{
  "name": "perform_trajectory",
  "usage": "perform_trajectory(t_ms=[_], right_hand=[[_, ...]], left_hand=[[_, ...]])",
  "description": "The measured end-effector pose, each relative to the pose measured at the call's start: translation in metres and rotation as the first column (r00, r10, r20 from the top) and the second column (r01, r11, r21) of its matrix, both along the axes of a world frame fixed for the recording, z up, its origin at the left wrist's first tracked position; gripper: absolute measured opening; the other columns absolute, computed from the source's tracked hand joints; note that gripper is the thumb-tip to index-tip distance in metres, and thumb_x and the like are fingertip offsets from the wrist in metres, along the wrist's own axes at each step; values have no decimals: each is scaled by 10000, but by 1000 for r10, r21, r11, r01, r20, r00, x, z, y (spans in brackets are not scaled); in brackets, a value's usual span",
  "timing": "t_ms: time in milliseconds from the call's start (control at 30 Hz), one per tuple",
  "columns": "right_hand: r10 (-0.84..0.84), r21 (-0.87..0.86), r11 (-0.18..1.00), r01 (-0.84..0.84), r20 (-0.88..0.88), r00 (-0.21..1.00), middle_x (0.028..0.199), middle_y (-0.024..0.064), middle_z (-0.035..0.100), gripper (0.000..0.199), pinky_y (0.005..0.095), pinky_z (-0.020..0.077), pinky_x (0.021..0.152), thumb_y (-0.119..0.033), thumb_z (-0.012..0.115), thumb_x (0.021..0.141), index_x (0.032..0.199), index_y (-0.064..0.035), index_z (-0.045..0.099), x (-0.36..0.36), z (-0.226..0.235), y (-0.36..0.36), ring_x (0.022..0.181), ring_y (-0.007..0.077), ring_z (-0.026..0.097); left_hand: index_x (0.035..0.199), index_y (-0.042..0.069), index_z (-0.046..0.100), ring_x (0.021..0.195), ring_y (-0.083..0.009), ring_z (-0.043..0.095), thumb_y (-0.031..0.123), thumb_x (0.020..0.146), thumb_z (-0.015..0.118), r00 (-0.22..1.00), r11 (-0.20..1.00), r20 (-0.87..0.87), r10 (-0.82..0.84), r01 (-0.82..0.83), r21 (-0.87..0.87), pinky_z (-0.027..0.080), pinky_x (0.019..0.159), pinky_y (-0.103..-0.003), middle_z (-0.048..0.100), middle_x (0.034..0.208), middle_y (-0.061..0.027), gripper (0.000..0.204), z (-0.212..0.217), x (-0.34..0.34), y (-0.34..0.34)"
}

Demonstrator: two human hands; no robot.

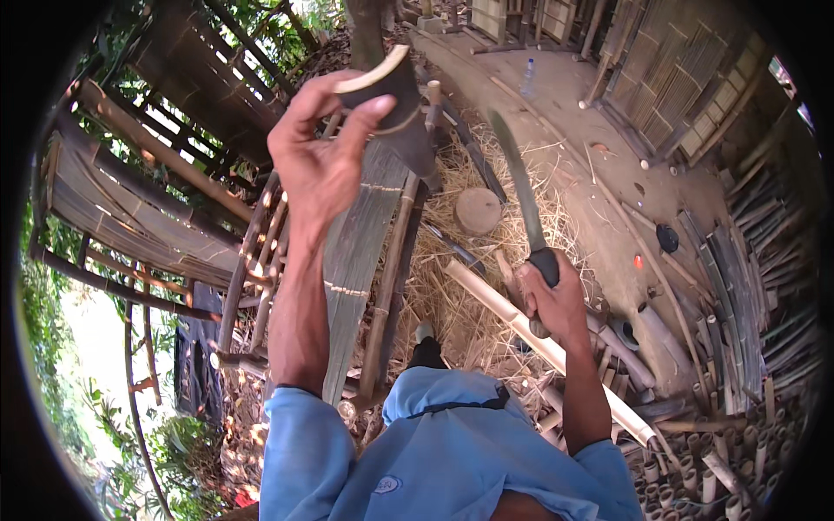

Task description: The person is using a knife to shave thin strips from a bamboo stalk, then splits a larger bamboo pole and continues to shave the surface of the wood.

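Left hand [321,165] grips curved bamboo piece [382,87], right hand [552,300] clenches machete [521,187]; keep thumb clear of blade path.

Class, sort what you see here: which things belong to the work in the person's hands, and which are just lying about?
In use:
left hand gripping a curved bamboo piece
right hand gripping a long knife

Lying about:
round wooden block on the straw
pale bamboo pole
plastic bottle
cut bamboo tubes
bamboo bench
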State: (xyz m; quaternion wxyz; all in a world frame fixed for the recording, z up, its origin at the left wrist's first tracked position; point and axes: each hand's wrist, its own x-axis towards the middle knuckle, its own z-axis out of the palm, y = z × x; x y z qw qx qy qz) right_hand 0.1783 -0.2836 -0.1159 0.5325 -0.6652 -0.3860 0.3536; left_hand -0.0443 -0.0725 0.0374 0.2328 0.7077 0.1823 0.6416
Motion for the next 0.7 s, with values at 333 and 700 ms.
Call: perform_trajectory(t_ms=[333,700], right_hand=[[-130,381,924,41,211,969,815,52,617,442,264,475,530,-140,644,977,1345,10,451,-23,115,-23,622,97,600],[-16,478,845,-242,474,880,1070,279,667,456,434,568,712,-67,660,937,1355,-2,493,-39,145,-15,914,405,718]], left_hand=[[1054,-28,629,995,-178,705,-163,789,745,936,940,-92,-340,337,-49,577,860,-283,726,1066,-147,319,24,59,-36],[1033,-22,614,988,-172,685,-175,785,741,945,949,-92,-315,311,-51,565,899,-319,714,1050,-157,318,11,34,-49]])
